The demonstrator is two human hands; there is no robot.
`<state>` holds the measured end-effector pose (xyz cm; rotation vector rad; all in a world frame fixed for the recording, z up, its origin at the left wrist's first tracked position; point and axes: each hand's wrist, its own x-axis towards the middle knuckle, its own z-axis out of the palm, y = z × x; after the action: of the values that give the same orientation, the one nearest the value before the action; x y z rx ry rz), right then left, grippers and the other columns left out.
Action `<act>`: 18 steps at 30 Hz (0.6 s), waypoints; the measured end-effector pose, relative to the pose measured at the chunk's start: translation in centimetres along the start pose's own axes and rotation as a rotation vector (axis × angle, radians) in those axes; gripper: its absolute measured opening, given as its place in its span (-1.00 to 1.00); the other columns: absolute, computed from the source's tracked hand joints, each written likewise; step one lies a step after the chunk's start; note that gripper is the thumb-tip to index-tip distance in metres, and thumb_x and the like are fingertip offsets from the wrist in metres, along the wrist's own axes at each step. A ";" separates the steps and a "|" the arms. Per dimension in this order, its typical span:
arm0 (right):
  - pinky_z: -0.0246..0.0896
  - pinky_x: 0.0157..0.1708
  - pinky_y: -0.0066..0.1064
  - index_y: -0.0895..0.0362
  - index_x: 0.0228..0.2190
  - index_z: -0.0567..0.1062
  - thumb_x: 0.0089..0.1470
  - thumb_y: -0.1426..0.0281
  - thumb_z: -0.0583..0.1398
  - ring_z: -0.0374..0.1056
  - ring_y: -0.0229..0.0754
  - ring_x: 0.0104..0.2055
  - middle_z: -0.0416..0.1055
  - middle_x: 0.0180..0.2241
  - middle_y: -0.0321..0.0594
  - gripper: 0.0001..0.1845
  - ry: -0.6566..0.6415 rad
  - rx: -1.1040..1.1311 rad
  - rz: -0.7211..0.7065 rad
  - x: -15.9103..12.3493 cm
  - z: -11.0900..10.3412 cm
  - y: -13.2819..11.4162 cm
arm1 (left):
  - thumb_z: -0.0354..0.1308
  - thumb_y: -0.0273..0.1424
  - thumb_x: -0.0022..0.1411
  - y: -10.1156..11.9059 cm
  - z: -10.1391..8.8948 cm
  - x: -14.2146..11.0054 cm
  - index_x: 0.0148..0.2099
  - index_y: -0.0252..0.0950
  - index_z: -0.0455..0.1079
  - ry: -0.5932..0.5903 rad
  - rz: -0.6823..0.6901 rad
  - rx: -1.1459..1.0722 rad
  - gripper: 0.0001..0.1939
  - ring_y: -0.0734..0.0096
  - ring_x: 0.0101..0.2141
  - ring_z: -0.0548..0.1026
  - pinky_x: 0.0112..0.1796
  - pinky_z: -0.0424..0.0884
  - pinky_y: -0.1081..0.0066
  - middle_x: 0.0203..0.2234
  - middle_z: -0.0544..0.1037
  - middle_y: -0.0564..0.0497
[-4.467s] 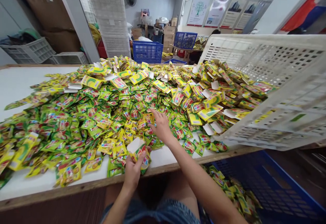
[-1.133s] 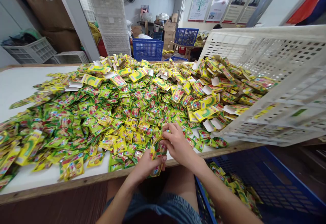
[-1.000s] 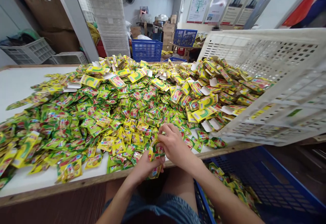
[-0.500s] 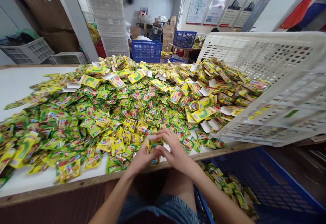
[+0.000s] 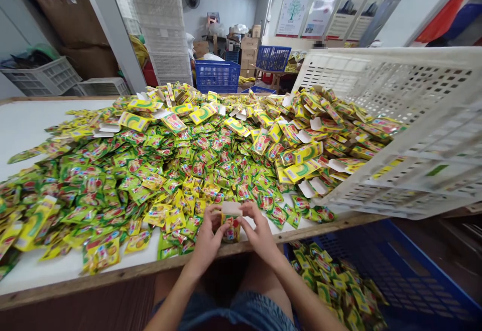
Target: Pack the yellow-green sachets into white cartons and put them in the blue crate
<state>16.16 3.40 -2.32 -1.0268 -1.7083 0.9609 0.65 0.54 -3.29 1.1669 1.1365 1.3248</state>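
Note:
Between my two hands, at the table's front edge, is a small printed carton (image 5: 231, 228) with its white flap standing up at the top. My left hand (image 5: 209, 235) grips its left side, thumb on the front. On the other side my right hand (image 5: 259, 230) holds the right edge, fingers near the raised flap. Whether a packet sits inside the carton I cannot tell. Just beyond my hands lies a heap of small green and yellow packets (image 5: 143, 165). Flat yellow cartons with open white flaps (image 5: 301, 168) lie on the heap's right side.
A white perforated crate (image 5: 422, 155) lies tipped on the table at the right, cartons spilling from its mouth. Below the table edge, a blue crate (image 5: 410, 265) holds packed cartons. Stacked white crates (image 5: 161, 29) and a blue basket (image 5: 217, 75) stand behind the table.
My hands have moved slightly apart, and the carton now shows its front and raised white flap. It was mostly covered by my fingers before.

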 end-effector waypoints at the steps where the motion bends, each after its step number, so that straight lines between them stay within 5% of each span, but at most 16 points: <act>1: 0.23 -0.14 -0.34 0.10 -0.17 0.39 0.14 0.41 0.09 0.35 -0.17 -0.16 0.43 -0.23 -0.20 -0.81 0.007 0.023 0.015 -0.1 0.1 0.1 | 0.13 -0.37 0.16 0.2 -0.1 0.0 -0.03 -0.19 0.17 -0.019 0.004 0.018 -0.68 0.29 -0.15 0.48 -0.10 0.34 0.32 -0.20 0.50 -0.03; 6: 0.22 -0.12 -0.33 0.10 -0.29 0.51 0.16 0.38 0.07 0.35 -0.16 -0.14 0.45 -0.25 -0.19 -0.79 -0.060 0.013 -0.009 0.3 0.5 -0.1 | 0.12 -0.37 0.16 0.6 -0.5 0.4 -0.21 -0.25 0.38 -0.055 0.025 0.153 -0.87 0.27 -0.22 0.48 -0.15 0.35 0.37 -0.29 0.52 -0.03; 11: 0.28 -0.19 -0.33 0.07 -0.08 0.41 0.16 0.38 0.09 0.38 -0.19 -0.22 0.46 -0.26 -0.19 -0.72 0.081 0.057 -0.003 0.6 0.8 0.0 | 0.12 -0.40 0.17 0.6 -0.3 0.3 -0.12 -0.22 0.36 0.051 0.114 0.071 -0.80 0.25 -0.08 0.43 -0.03 0.29 0.31 -0.16 0.50 -0.06; 18: 0.25 -0.08 -0.26 0.04 -0.26 0.54 0.10 0.36 0.16 0.37 -0.13 -0.12 0.49 -0.24 -0.18 -0.82 -0.047 -0.018 -0.107 0.4 0.5 -0.9 | 0.15 -0.40 0.15 1.6 -0.4 -0.1 -0.31 -0.23 0.48 0.057 0.180 0.214 -0.92 0.23 -0.16 0.46 -0.06 0.29 0.31 -0.26 0.54 -0.07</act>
<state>15.40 3.36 -1.58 -0.9210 -1.7950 0.9092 0.08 0.29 -1.72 1.4223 1.2622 1.4051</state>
